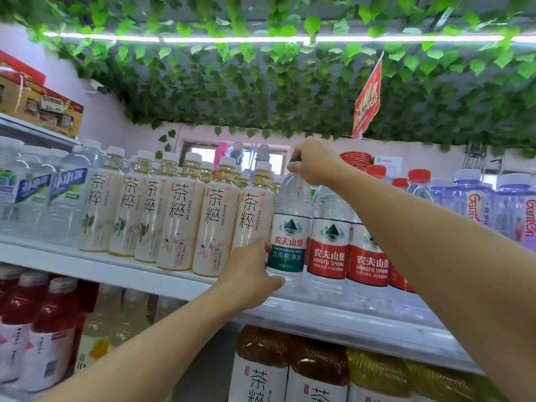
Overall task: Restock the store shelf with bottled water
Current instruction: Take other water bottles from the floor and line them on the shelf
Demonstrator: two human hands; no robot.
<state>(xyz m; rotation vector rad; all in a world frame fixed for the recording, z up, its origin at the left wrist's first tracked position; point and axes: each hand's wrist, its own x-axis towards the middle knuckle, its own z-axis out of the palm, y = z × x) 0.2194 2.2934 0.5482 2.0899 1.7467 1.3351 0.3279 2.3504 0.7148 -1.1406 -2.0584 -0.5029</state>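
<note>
A clear water bottle with a green label and green cap (pixel 288 227) stands upright on the white shelf (pixel 333 314), between pale tea bottles (pixel 214 219) on its left and red-label water bottles (pixel 329 242) on its right. My right hand (pixel 314 162) grips its cap from above. My left hand (pixel 252 274) holds its lower body, fingers curled round the left side and thumb under the label.
More clear bottles (pixel 43 195) fill the shelf's left end, blue-tinted bottles (pixel 475 198) the right. Red drinks (pixel 37 320) and large amber tea bottles (pixel 278 364) stand on the shelf below. Fake ivy (pixel 261 82) and a red sign (pixel 367 103) hang overhead.
</note>
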